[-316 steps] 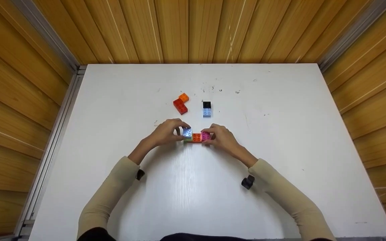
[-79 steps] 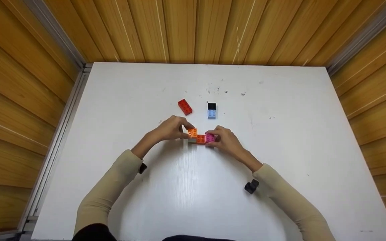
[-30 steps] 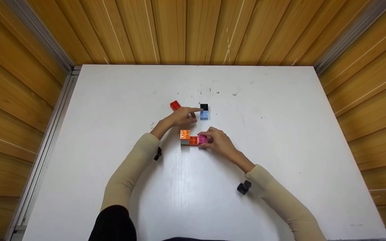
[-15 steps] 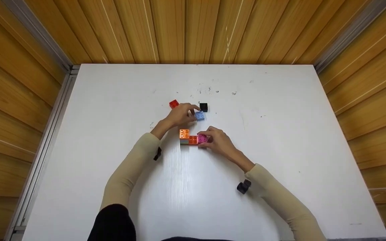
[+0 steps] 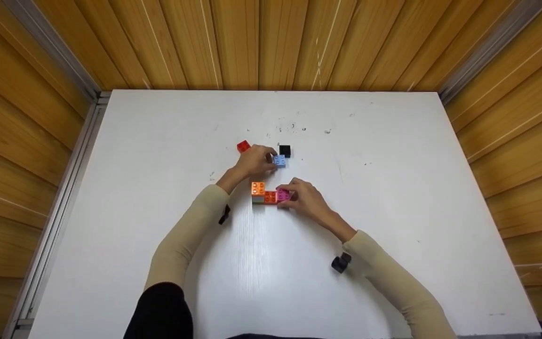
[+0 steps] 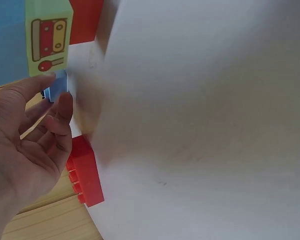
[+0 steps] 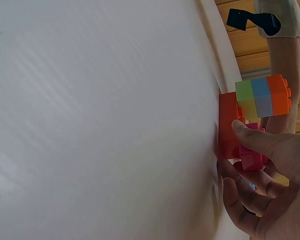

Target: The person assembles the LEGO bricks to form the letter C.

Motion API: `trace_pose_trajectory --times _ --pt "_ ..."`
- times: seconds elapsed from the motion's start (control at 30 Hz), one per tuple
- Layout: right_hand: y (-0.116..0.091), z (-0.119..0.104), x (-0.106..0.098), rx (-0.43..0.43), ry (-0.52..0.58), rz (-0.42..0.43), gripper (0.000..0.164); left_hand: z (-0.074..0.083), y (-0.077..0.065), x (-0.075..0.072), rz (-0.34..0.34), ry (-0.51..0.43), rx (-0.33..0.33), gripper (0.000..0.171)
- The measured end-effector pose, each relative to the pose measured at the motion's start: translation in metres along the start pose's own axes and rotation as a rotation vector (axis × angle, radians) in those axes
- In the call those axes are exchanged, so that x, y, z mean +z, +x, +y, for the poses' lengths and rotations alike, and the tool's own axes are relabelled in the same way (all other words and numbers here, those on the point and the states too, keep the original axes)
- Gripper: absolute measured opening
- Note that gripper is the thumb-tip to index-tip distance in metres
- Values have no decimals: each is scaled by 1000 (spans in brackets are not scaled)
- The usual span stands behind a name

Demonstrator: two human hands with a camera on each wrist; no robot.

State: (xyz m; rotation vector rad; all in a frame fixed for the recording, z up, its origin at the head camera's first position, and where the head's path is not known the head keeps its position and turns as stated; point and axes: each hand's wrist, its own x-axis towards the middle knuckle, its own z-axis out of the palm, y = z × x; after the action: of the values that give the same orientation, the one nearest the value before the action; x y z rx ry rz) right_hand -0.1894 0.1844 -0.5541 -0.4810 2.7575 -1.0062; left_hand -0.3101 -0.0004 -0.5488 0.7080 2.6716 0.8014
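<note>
My left hand (image 5: 253, 161) pinches a light blue toy brick (image 5: 280, 161) between thumb and fingers, just in front of a black brick (image 5: 285, 150). Its knuckles partly hide a red brick (image 5: 243, 146), which shows whole beneath the fingers in the left wrist view (image 6: 87, 172). Nearer the body stands a joined build on a red-orange base brick (image 7: 228, 120). At its left end rise a green brick (image 7: 245, 100), a blue brick (image 7: 262, 97) and an orange brick (image 5: 258, 188) on top. My right hand (image 5: 307, 197) grips the pink brick (image 5: 283, 195) at the right end.
All of this lies on a white table (image 5: 158, 141). Wood-panelled walls (image 5: 238, 44) close off the back and both sides. A black wrist camera (image 5: 341, 262) hangs by the right sleeve.
Earlier, the left hand put a blue brick, then an orange one, on the build's left end. It then reached to the light blue brick and drew it slightly left, off the black one. The right hand keeps its grip.
</note>
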Motion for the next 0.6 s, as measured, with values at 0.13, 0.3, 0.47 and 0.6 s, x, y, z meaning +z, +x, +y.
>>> trace_pose_trajectory --times 0.13,0.3,0.47,0.6 --pt "0 1 0 -10 -16 10 46 1 -2 -4 11 -15 19 38" --pt "1 2 1 0 -26 2 45 1 -10 -15 40 -54 52 37" --pt "1 2 0 32 -20 -23 46 0 -19 -27 61 -86 75 38" --pt "1 2 0 33 -12 -28 47 0 -28 -36 70 -129 95 40"
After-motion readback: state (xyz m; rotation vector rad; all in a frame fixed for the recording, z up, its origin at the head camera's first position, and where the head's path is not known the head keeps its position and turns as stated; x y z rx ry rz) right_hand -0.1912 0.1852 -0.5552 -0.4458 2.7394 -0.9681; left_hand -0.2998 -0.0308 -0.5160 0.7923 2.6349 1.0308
